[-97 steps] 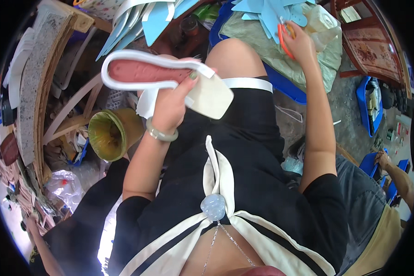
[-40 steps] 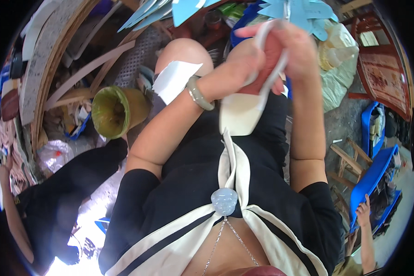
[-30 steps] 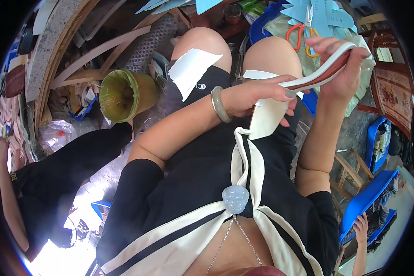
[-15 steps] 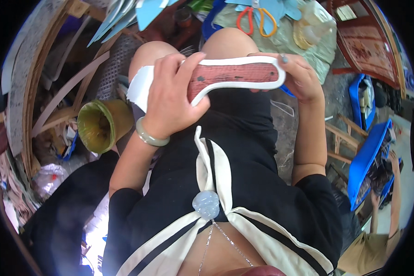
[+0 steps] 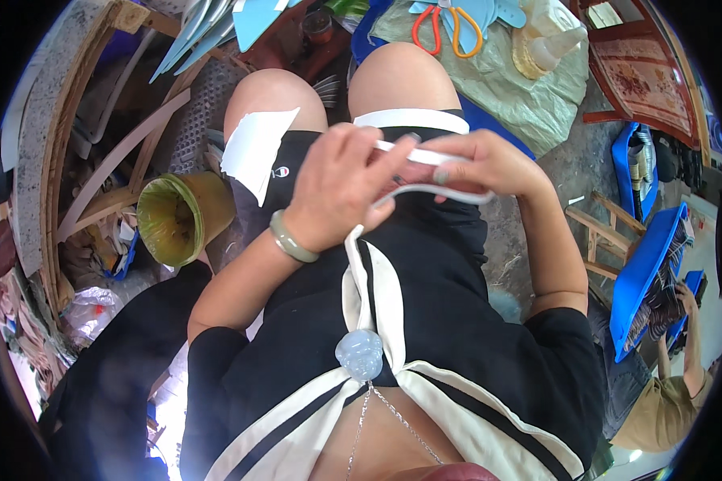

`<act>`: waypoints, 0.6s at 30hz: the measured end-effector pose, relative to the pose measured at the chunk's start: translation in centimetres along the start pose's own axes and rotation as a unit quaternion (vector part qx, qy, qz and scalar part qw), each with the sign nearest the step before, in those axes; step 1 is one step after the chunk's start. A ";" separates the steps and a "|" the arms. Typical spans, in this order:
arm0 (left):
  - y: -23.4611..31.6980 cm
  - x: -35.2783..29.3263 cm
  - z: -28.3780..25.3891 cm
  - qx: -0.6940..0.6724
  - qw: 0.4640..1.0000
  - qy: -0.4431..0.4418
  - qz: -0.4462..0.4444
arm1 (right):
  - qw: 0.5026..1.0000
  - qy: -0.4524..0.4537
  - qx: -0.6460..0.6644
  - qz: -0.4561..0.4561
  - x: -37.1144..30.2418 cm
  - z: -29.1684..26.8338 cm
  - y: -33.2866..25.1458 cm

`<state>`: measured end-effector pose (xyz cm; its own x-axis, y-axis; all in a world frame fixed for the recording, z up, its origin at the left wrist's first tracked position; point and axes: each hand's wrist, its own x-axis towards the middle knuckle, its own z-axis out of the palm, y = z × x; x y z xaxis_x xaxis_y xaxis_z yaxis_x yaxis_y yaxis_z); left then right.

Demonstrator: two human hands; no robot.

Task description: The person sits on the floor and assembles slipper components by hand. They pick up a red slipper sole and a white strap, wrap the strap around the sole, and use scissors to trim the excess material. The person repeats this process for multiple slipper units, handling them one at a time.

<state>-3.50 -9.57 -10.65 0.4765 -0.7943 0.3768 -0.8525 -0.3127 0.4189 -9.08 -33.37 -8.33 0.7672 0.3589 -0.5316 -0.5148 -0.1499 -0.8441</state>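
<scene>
Above my lap, both hands hold a shoe insole (image 5: pixel 414 173) with a reddish woven face and a white rim. It is tilted, and fingers cover much of it. My left hand (image 5: pixel 338 183) is closed round its left end, and my right hand (image 5: pixel 489 167) grips the other end, thumb on the near side. A torn-edged white sheet (image 5: pixel 257 151) rests on my left thigh. Across my right thigh runs a white band (image 5: pixel 409 119), just beyond the insole.
Orange-handled scissors (image 5: pixel 448 30) and a clear squeeze bottle (image 5: pixel 549 50) lie ahead on green plastic sheeting (image 5: pixel 497 92). A lined bin (image 5: pixel 180 216) stands at left. At right are a wooden stool (image 5: pixel 606 232), a blue tray (image 5: pixel 650 280) and another person's hand (image 5: pixel 686 298).
The insole has come down nearer my lap and tilted, with my hands closer together. My left hand has moved right, uncovering the white sheet; the white band now shows too.
</scene>
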 end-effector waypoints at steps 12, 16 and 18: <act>-4.5 -2.6 -4.7 -0.083 0.981 0.129 -0.118 | 0.758 0.263 -0.543 -0.246 -2.9 3.9 7.4; -5.2 -3.7 -5.5 -0.054 0.971 0.173 -0.156 | 0.762 0.324 -0.457 -0.325 0.0 1.7 4.7; -5.3 -3.8 -5.3 -0.052 0.969 0.182 -0.161 | 0.778 0.331 -0.412 -0.339 3.2 1.3 2.6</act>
<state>0.32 -2.15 -9.88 0.7744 -0.4217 0.4717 -0.6299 -0.4440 0.6372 -8.50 -31.43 -12.15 0.9249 0.1008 0.3665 0.3055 -0.7709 -0.5589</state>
